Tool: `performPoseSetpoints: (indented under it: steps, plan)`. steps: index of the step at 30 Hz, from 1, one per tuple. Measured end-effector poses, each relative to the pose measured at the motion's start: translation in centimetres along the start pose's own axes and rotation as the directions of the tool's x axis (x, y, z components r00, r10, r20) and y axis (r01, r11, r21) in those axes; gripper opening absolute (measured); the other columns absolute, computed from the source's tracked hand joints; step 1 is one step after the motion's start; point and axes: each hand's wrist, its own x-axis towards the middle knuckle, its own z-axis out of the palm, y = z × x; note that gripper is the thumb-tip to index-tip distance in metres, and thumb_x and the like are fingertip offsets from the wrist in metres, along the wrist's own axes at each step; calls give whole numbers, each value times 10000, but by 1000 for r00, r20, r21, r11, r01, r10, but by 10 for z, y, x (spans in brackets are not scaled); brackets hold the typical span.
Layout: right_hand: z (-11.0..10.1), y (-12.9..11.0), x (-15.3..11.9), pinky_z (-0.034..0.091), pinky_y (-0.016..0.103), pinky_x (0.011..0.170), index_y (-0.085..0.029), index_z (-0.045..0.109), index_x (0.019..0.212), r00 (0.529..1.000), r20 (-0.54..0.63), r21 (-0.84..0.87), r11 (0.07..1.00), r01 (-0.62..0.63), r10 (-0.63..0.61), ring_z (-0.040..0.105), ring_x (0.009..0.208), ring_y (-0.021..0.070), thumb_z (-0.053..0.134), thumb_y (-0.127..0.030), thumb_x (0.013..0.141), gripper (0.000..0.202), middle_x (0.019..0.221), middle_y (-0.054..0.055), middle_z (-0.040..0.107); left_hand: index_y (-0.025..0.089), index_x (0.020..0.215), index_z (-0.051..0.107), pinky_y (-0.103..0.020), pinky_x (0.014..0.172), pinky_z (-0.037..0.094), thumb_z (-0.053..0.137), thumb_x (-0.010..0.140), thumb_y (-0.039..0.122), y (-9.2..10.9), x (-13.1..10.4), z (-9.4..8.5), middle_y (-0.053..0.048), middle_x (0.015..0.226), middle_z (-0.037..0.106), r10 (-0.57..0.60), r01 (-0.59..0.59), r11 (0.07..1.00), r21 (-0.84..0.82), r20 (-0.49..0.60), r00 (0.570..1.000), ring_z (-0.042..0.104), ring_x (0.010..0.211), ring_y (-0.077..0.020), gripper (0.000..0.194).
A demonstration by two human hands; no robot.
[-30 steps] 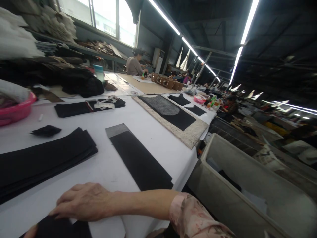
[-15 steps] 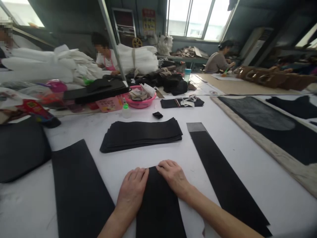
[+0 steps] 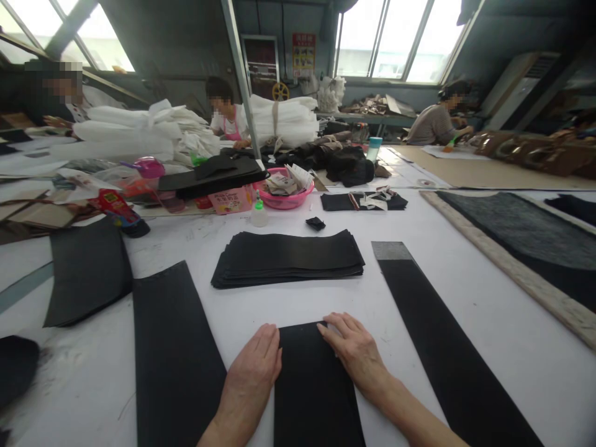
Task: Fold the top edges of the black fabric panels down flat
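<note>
So the big one is the white worktop [image 3: 484, 285], and right in front of the person a black strip [image 3: 311, 385] lies on it, its near end cut off by the bottom of the view. Hands are apart, one per side: the left hand [image 3: 254, 375] is along the left edge by the far corner, the right hand [image 3: 356, 351] at the far right corner. Can't tell if they're pinching the material or just pressing.

My worry: one hand pushing harder than the other could skew the strip, and if there's more than one layer (can't tell), the edges could slip out of line.

Other stuff, big to small: a pale board [image 3: 507, 259] off to the right, well clear. The left-hand strip [image 3: 170, 347] is more of a nuisance, since the left forearm overlaps it in view and could drag it. The grey-ended strip [image 3: 439, 335] runs near the right forearm. A black stack [image 3: 288, 251] blocks straight ahead, then a pink basket [image 3: 284, 202], a green-capped bottle [image 3: 259, 214] and a small black piece [image 3: 315, 223].
</note>
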Motion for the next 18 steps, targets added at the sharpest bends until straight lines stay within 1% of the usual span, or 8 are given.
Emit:
performPoseSetpoints:
  steps: [3, 6, 9, 12, 15, 18]
  plan:
    - [0, 2, -3, 461, 448, 1018, -240, 629, 1133, 999, -8, 15, 999, -35, 35, 579, 1119, 231, 550, -101, 918, 269, 1184, 59, 639, 81, 1146, 592, -396, 882, 580, 403, 911, 125, -6, -5, 0, -144, 1142, 665, -8, 8, 1000, 12, -12, 1000, 651, 1055, -260, 305]
    - [-4, 3, -4, 474, 440, 1004, -241, 626, 1093, 997, -10, 69, 995, -75, 75, 590, 1094, 223, 553, -120, 921, 223, 1171, 52, 641, 93, 1136, 588, -391, 873, 586, 397, 909, 148, -7, -8, 3, -144, 1126, 670, -16, 17, 1000, 14, -15, 1000, 659, 1042, -263, 301]
    - [-8, 4, -3, 521, 397, 929, -253, 617, 1056, 988, 20, 152, 977, -152, 150, 599, 1063, 216, 586, -139, 906, 191, 1138, 36, 643, 90, 1128, 579, -402, 871, 588, 405, 897, 147, -6, -8, 6, -154, 1108, 667, -35, 35, 999, -2, -9, 999, 658, 1037, -269, 295]
    - [-11, 1, 2, 539, 374, 893, -255, 596, 1103, 978, 40, 188, 960, -207, 203, 593, 1070, 218, 617, -126, 880, 258, 1148, 42, 631, 95, 1129, 571, -403, 874, 585, 418, 887, 135, -4, -6, 5, -153, 1096, 656, -72, 72, 997, -22, -3, 997, 653, 1033, -263, 289]
    - [-8, -6, 8, 523, 383, 942, -248, 572, 1190, 982, 35, 171, 967, -189, 186, 573, 1123, 226, 630, -99, 859, 368, 1217, 63, 603, 132, 1218, 548, -383, 884, 578, 440, 868, 83, -3, -3, 1, -121, 1111, 642, -90, 91, 996, -12, 49, 995, 643, 1042, -240, 369]
    - [-3, -12, 12, 523, 394, 950, -239, 594, 1190, 988, 32, 97, 984, -152, 150, 582, 1121, 236, 657, -105, 839, 380, 1225, 70, 612, 152, 1228, 568, -376, 883, 573, 456, 848, 43, -3, 0, -3, -110, 1104, 641, -67, 65, 998, 18, 100, 993, 641, 1036, -235, 411]
